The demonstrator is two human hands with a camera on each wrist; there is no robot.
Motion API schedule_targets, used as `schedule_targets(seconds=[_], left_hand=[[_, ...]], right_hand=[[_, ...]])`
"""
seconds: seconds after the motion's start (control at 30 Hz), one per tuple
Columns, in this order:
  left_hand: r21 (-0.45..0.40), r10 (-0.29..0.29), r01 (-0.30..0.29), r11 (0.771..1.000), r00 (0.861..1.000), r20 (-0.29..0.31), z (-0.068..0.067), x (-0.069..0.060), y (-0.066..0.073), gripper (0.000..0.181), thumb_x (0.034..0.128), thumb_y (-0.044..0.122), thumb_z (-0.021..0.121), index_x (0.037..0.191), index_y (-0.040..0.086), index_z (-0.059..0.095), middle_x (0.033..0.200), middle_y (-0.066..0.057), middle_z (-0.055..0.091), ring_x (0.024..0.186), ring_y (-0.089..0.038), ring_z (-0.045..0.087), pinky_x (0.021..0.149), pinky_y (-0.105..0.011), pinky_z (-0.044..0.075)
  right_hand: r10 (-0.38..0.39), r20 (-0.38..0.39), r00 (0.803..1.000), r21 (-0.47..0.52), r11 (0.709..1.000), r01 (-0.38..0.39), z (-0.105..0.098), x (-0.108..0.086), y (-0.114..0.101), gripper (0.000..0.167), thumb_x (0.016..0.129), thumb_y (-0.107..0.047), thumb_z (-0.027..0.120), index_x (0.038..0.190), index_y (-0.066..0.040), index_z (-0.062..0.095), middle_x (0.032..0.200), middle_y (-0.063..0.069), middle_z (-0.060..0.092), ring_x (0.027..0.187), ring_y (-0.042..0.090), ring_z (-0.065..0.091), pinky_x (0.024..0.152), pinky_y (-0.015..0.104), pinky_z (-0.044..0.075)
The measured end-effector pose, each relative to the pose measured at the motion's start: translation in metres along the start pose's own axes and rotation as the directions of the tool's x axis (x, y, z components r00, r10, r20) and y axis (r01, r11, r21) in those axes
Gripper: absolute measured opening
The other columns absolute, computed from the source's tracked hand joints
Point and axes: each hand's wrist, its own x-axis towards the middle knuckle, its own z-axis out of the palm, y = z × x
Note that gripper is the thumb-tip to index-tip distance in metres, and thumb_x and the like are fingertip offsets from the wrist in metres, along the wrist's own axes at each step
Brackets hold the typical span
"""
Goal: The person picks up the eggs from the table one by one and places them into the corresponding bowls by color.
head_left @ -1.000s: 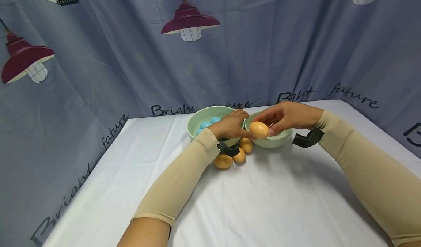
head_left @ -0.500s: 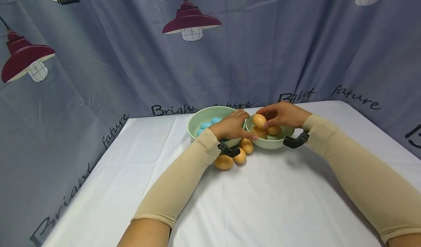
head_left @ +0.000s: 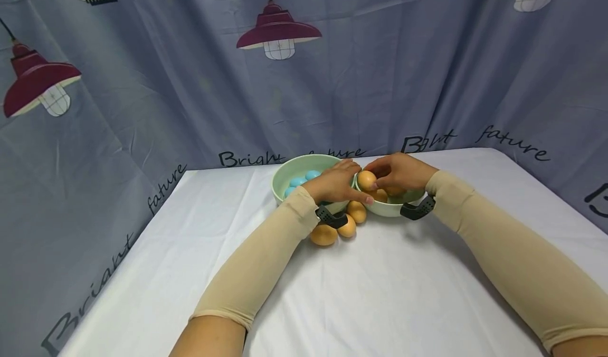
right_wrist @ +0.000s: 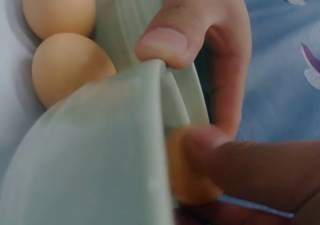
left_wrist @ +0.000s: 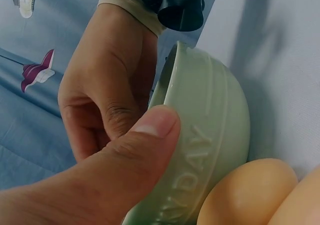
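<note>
Firstly, noted at the near side: two beige sleeves (head_left: 256, 262), extending from left and right over a white tablecloth (head_left: 370, 304). Recorded on the undersides of the wrists: black devices (head_left: 331, 217), one per arm. Found next, on the cloth: three loose eggs (head_left: 348, 226), orange-brown, lying in a slanting row from near left to far right, with the farthest just beside the bowls. Observed over this row: left hand (head_left: 334, 182), thumb and fingers apart, laid across the adjoining rims of both bowls, with the thumb tip at the rim of the right bowl (head_left: 387, 209). Identified as pale green, this bowl, and seen from the left wrist to bear raised lettering (left_wrist: 187, 177) on the outer wall, legible in part as DAY. Confirmed at its left side, just inside the rim: one held egg (head_left: 367, 180), orange-brown, clamped between thumb and fingers of the right hand (head_left: 401, 171). Seen in the same bowl: further eggs (head_left: 378, 196) of like colour, partly hidden below that hand; exact count not determinable. Listed to the left: left bowl (head_left: 284, 176), also pale green, upright, containing at least three blue eggs (head_left: 298, 181). Noted lastly, beyond the far table edge: blue-grey curtain (head_left: 370, 82), printed with dark red lamps (head_left: 279, 29) and black script (head_left: 249, 159).
</note>
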Motion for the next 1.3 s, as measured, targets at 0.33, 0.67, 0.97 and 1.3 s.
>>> schedule_targets(seconds=[0.33, 0.67, 0.97, 1.3], left_hand=[[0.053, -0.018, 0.018, 0.998, 1.000, 0.001, 0.001, -0.003, 0.000, 0.105, 0.0890, 0.074, 0.070, 0.165, 0.011, 0.035, 0.175, -0.005, 0.027, 0.166, -0.021, 0.012, 0.134, -0.044, 0.020], [0.048, -0.016, 0.017, 0.999, 1.000, -0.018, -0.009, -0.005, 0.000, 0.103, 0.0906, 0.071, 0.070, 0.165, 0.010, 0.035, 0.175, -0.007, 0.027, 0.166, -0.022, 0.012, 0.134, -0.047, 0.021], [0.049, -0.019, 0.020, 0.999, 1.000, -0.005, -0.001, -0.004, -0.002, 0.103, 0.0903, 0.072, 0.069, 0.165, 0.010, 0.034, 0.176, -0.007, 0.025, 0.166, -0.023, 0.012, 0.133, -0.048, 0.022], [0.047, -0.019, 0.018, 0.999, 1.000, 0.005, -0.001, 0.000, 0.002, 0.104, 0.0904, 0.073, 0.068, 0.166, 0.012, 0.032, 0.176, -0.005, 0.023, 0.167, -0.021, 0.010, 0.134, -0.046, 0.020]], right_hand=[[0.066, 0.082, 0.994, -0.160, 0.986, -0.052, 0.011, 0.003, 0.004, 0.044, 0.092, -0.026, 0.082, 0.133, -0.013, 0.074, 0.123, 0.005, 0.078, 0.119, 0.026, 0.069, 0.110, 0.054, 0.049], [0.083, 0.088, 0.993, -0.190, 0.980, -0.065, 0.004, 0.007, -0.007, 0.047, 0.092, -0.027, 0.079, 0.137, -0.012, 0.071, 0.130, 0.009, 0.076, 0.126, 0.031, 0.066, 0.111, 0.056, 0.047], [0.098, 0.098, 0.990, -0.192, 0.978, -0.078, 0.013, 0.004, -0.002, 0.051, 0.095, -0.030, 0.077, 0.141, -0.011, 0.067, 0.135, 0.011, 0.073, 0.131, 0.034, 0.064, 0.112, 0.058, 0.047], [0.041, -0.127, 0.991, -0.265, 0.961, -0.074, 0.007, -0.021, -0.023, 0.047, 0.097, -0.032, 0.077, 0.137, -0.009, 0.070, 0.137, 0.014, 0.072, 0.131, 0.040, 0.064, 0.110, 0.061, 0.048]])
